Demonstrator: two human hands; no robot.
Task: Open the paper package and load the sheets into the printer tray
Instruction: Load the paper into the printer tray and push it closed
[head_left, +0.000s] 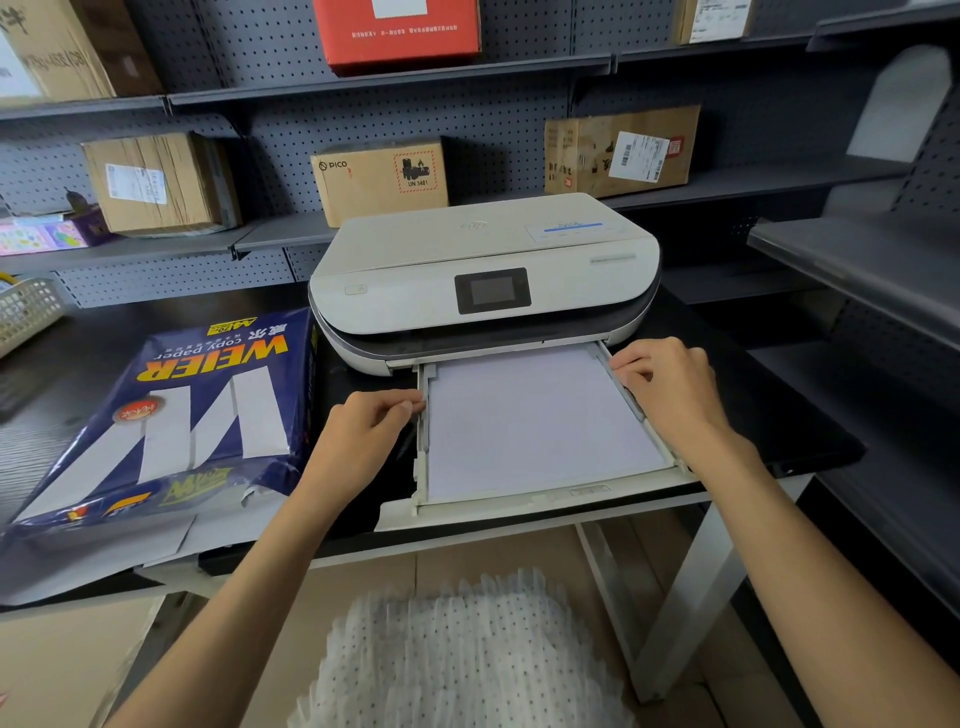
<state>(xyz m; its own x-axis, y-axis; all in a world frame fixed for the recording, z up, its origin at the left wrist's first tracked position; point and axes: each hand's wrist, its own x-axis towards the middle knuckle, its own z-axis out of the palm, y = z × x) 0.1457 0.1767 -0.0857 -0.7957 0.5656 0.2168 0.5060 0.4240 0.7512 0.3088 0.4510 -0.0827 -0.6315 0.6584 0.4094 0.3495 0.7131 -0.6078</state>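
My left hand pinches the left rail of the tray, my right hand grips its right rail, squaring the sheets lying flat inside. The opened package rests on the counter, left of the printer.

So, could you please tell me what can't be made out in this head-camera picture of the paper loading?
- How thick the stack of sheets in the tray is: only its top shows, the tray walls hide its edges.
- What the right hand fingertips press: they curl over the tray's side rail.
- How much paper remains in the torn paper package: the wrapper covers it.
- The printer screen: dark, too small to read.
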